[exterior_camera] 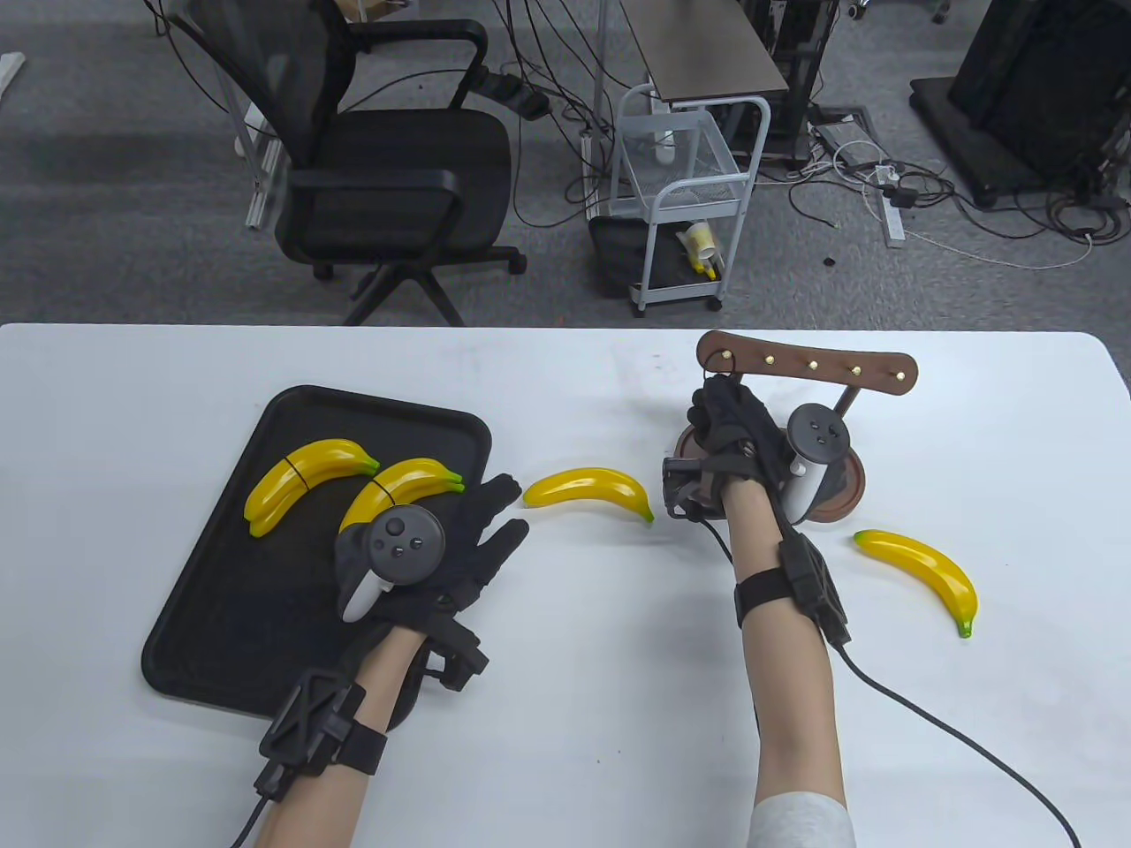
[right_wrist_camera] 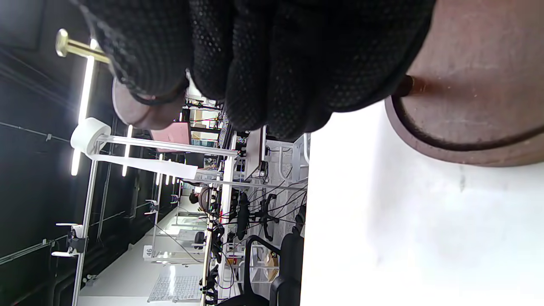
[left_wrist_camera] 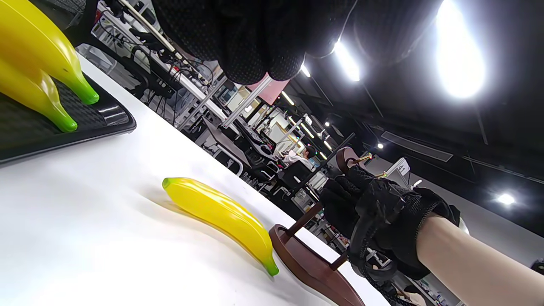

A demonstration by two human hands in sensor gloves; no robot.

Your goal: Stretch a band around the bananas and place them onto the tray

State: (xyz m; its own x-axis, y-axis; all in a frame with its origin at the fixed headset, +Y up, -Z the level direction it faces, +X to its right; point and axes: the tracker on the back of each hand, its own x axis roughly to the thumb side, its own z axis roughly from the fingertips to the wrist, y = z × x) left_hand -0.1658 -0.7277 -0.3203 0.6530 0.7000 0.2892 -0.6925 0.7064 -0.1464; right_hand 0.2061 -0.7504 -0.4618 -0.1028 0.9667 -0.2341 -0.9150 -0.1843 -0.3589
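a black tray (exterior_camera: 221, 618) with a raised rim and ribbed floor is set at the left of the white table (exterior_camera: 574, 707). two banded pairs of glossy yellow plastic bananas are found in its far half: the far pair (exterior_camera: 305, 481) and the near pair (exterior_camera: 402, 490), each circled by a thin dark band, long axes running from near-left to far-right, green tips pointing right. a loose banana (exterior_camera: 590, 490) lies on the table between the tray and the stand, its long axis across the table, arched away from the person, green tip at the right. a second loose banana (exterior_camera: 923, 574) lies near the right edge, angled, green tip toward the near side. a brown wooden stand (exterior_camera: 808, 367) with a round base and a bar of brass pegs is placed beyond the right hand. the left hand (exterior_camera: 442, 548) is held over the tray's right rim, fingers extended and spread, nothing gripped. the right hand (exterior_camera: 738, 433) is raised at the leftmost peg, fingers curled; a thin dark loop is seen at its fingertips (right_wrist_camera: 144, 72) in the right wrist view, but a grip cannot be confirmed. an office chair (exterior_camera: 389, 168) and a wire trolley (exterior_camera: 685, 185) stand on the floor beyond the table.
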